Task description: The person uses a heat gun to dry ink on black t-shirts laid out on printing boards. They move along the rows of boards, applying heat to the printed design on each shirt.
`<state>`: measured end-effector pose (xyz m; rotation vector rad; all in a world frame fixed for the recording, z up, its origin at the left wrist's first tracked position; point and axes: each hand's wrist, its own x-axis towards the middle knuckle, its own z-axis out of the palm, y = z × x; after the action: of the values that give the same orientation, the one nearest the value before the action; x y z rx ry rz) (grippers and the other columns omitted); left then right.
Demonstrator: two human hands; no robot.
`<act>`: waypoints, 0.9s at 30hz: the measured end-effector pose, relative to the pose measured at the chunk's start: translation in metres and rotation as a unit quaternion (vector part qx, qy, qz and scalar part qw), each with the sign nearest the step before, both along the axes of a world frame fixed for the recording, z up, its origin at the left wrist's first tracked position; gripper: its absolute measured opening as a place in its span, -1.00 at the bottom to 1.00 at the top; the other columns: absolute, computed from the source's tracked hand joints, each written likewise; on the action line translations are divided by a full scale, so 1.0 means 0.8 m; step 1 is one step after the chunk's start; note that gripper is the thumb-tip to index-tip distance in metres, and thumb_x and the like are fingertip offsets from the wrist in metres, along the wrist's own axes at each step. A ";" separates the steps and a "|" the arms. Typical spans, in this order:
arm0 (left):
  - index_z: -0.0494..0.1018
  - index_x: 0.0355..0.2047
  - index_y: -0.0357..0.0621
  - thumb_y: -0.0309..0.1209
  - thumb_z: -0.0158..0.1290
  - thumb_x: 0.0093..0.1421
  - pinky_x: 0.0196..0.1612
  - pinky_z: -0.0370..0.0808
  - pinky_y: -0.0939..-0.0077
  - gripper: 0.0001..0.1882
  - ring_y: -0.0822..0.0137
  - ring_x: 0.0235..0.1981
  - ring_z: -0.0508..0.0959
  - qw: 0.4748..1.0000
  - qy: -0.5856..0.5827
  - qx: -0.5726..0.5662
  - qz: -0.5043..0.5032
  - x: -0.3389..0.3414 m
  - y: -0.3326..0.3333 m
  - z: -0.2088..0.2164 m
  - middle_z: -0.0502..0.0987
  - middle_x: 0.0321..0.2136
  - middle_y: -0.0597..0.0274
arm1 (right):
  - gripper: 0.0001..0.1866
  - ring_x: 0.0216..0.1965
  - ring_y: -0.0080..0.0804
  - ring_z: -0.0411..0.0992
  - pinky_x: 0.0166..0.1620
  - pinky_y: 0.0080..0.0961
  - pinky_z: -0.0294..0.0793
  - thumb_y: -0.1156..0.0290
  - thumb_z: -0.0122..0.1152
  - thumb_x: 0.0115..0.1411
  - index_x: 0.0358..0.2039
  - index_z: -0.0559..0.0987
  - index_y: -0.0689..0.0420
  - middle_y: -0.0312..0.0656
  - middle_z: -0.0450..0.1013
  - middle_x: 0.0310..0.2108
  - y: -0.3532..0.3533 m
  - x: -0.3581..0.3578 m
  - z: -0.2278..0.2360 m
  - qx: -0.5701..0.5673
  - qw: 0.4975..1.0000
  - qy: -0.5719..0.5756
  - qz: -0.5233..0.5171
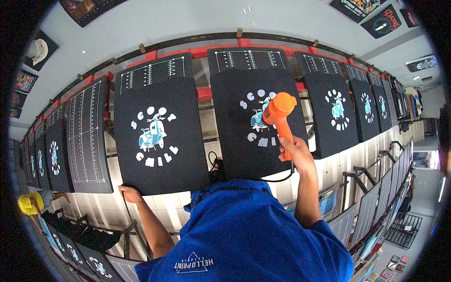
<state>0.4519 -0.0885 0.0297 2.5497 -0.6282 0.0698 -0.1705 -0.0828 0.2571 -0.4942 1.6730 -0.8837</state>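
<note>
My right hand (298, 154) is wrapped round the handle of an orange hair dryer (282, 105), held above a black T-shirt (230, 155) on a flat board. The dryer partly covers the shirt's light-blue and white scooter print (257, 121). A black cord (277, 180) leaves the handle and curves left, out of sight behind my blue shirt. At the lower left corner of the neighbouring black T-shirt (127, 171), my left hand (131, 194) is closed on a thin black cord (126, 207) that hangs down. That shirt's scooter print (152, 132) shows in full.
More boards with printed black shirts (337, 110) run right and left along a red frame (202, 93). A bare marked board (88, 136) stands at left. Behind me is a second row of boards (366, 214). A person in a yellow cap (30, 203) is at far left.
</note>
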 end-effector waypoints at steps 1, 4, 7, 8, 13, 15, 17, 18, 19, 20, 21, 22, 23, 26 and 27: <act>0.53 -0.29 -0.33 0.02 -0.50 0.35 -0.05 0.35 0.03 -0.28 -0.18 -0.20 0.50 1.000 0.008 0.004 0.004 0.007 0.003 -0.001 0.56 -0.30 -0.19 | -0.68 -0.63 -0.57 0.39 -0.53 -0.65 0.43 0.16 0.19 0.20 -0.26 0.50 0.17 -0.34 0.38 -0.58 0.002 -0.005 0.001 0.003 1.000 -0.011 0.002; 0.52 -0.26 -0.34 0.02 -0.47 0.35 -0.09 0.36 0.01 -0.30 -0.21 -0.22 0.51 1.000 0.012 -0.010 0.006 0.000 0.000 0.001 0.56 -0.29 -0.20 | -0.68 -0.63 -0.57 0.40 -0.53 -0.64 0.44 0.16 0.18 0.20 -0.25 0.50 0.18 -0.34 0.38 -0.58 0.009 -0.002 0.002 0.001 1.000 -0.007 0.000; 0.50 -0.24 -0.33 0.00 -0.45 0.36 -0.14 0.40 0.00 -0.34 -0.22 -0.26 0.52 0.999 -0.026 -0.021 -0.007 -0.005 -0.002 0.004 0.57 -0.33 -0.19 | -0.69 -0.62 -0.57 0.40 -0.52 -0.64 0.44 0.18 0.17 0.21 -0.24 0.50 0.18 -0.35 0.38 -0.57 0.009 0.003 0.006 0.007 1.000 -0.011 0.001; 0.49 -0.24 -0.32 -0.01 -0.45 0.36 -0.16 0.41 0.01 -0.35 -0.22 -0.27 0.52 0.999 -0.043 -0.021 -0.013 -0.005 -0.002 0.003 0.57 -0.34 -0.19 | -0.69 -0.62 -0.57 0.40 -0.52 -0.64 0.44 0.18 0.17 0.21 -0.23 0.50 0.18 -0.34 0.38 -0.57 0.009 -0.003 0.005 0.009 1.000 -0.023 -0.003; 0.44 -0.05 -0.26 0.01 -0.48 0.35 0.03 0.32 0.07 -0.35 -0.16 -0.07 0.45 0.997 0.040 0.063 -0.013 0.019 0.006 -0.006 0.49 -0.08 -0.14 | -0.67 -0.62 -0.57 0.39 -0.52 -0.64 0.43 0.18 0.13 0.23 -0.20 0.51 0.20 -0.33 0.38 -0.57 0.004 0.006 0.000 -0.009 1.000 -0.020 0.014; 0.44 -0.04 -0.26 0.01 -0.48 0.35 0.03 0.32 0.07 -0.35 -0.16 -0.06 0.45 0.997 0.057 0.054 -0.008 0.011 0.003 0.000 0.48 -0.07 -0.14 | -0.68 -0.61 -0.57 0.38 -0.52 -0.64 0.43 0.18 0.13 0.23 -0.20 0.51 0.20 -0.33 0.38 -0.56 0.001 0.001 0.001 0.007 0.999 -0.029 0.021; 0.44 -0.04 -0.27 0.01 -0.48 0.34 0.04 0.31 0.08 -0.34 -0.15 -0.05 0.45 0.997 0.077 0.031 -0.002 0.000 -0.001 0.009 0.48 -0.06 -0.15 | -0.69 -0.61 -0.57 0.38 -0.53 -0.64 0.42 0.18 0.14 0.22 -0.22 0.50 0.19 -0.33 0.38 -0.56 -0.001 0.005 0.000 -0.004 0.999 -0.024 0.025; 0.44 -0.03 -0.27 0.01 -0.48 0.34 0.05 0.31 0.08 -0.34 -0.15 -0.04 0.45 0.997 0.073 0.025 -0.002 0.000 0.000 0.011 0.47 -0.05 -0.15 | -0.69 -0.61 -0.57 0.38 -0.52 -0.64 0.42 0.18 0.15 0.22 -0.23 0.50 0.19 -0.33 0.38 -0.55 -0.002 0.011 0.000 -0.008 0.999 -0.016 0.035; 0.44 -0.02 -0.28 0.01 -0.48 0.34 0.05 0.30 0.09 -0.34 -0.14 -0.04 0.44 0.997 0.069 0.019 -0.002 0.000 0.001 0.012 0.47 -0.04 -0.14 | -0.69 -0.61 -0.57 0.38 -0.52 -0.63 0.43 0.18 0.15 0.21 -0.24 0.50 0.19 -0.33 0.38 -0.55 -0.004 0.014 0.000 -0.011 0.999 -0.007 0.044; 0.44 -0.02 -0.29 0.01 -0.47 0.34 0.05 0.30 0.10 -0.34 -0.14 -0.03 0.44 0.998 0.065 0.013 -0.002 0.001 0.002 0.014 0.47 -0.04 -0.14 | -0.69 -0.61 -0.57 0.38 -0.52 -0.63 0.43 0.18 0.15 0.21 -0.24 0.50 0.20 -0.33 0.38 -0.55 -0.005 0.014 0.000 -0.010 0.999 -0.016 0.044; 0.43 -0.02 -0.29 0.01 -0.47 0.34 0.06 0.30 0.11 -0.34 -0.14 -0.03 0.44 0.998 0.066 0.007 -0.002 -0.004 0.002 0.017 0.46 -0.03 -0.14 | -0.69 -0.61 -0.57 0.39 -0.51 -0.63 0.44 0.19 0.16 0.21 -0.25 0.49 0.20 -0.33 0.37 -0.55 -0.007 0.012 0.000 -0.009 0.999 -0.024 0.044; 0.43 -0.01 -0.30 0.01 -0.46 0.34 0.06 0.30 0.11 -0.33 -0.13 -0.02 0.44 0.998 0.067 0.000 -0.003 -0.011 -0.001 0.021 0.46 -0.02 -0.14 | -0.69 -0.60 -0.58 0.39 -0.51 -0.63 0.45 0.19 0.16 0.20 -0.26 0.49 0.21 -0.33 0.37 -0.55 -0.008 0.010 0.000 -0.007 0.999 -0.031 0.042; 0.43 -0.01 -0.30 0.01 -0.46 0.34 0.07 0.29 0.12 -0.33 -0.13 -0.01 0.44 0.998 0.069 -0.006 -0.005 -0.019 -0.004 0.026 0.45 -0.01 -0.13 | -0.69 -0.60 -0.58 0.39 -0.51 -0.63 0.46 0.20 0.17 0.20 -0.26 0.48 0.22 -0.33 0.37 -0.55 -0.009 0.008 -0.001 -0.006 0.998 -0.038 0.040; 0.43 -0.02 -0.30 0.01 -0.46 0.35 0.08 0.29 0.14 -0.34 -0.12 0.00 0.43 0.998 0.064 0.013 -0.016 -0.015 -0.003 0.024 0.45 -0.01 -0.12 | -0.69 -0.59 -0.57 0.40 -0.50 -0.63 0.47 0.19 0.18 0.19 -0.26 0.49 0.21 -0.33 0.38 -0.53 -0.014 0.014 -0.005 -0.005 0.998 -0.022 0.052; 0.46 -0.09 -0.28 0.01 -0.46 0.34 0.03 0.30 0.11 -0.35 -0.14 -0.07 0.45 0.999 0.045 -0.002 -0.013 -0.010 -0.001 0.019 0.48 -0.08 -0.12 | -0.69 -0.59 -0.57 0.40 -0.50 -0.63 0.46 0.20 0.18 0.19 -0.26 0.49 0.21 -0.33 0.38 -0.53 -0.017 0.013 -0.003 -0.007 0.998 -0.027 0.050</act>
<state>0.4442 -0.0891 0.0449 2.5244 -0.6254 -0.0529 -0.1597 -0.0966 0.2545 -0.5536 1.5805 -0.8300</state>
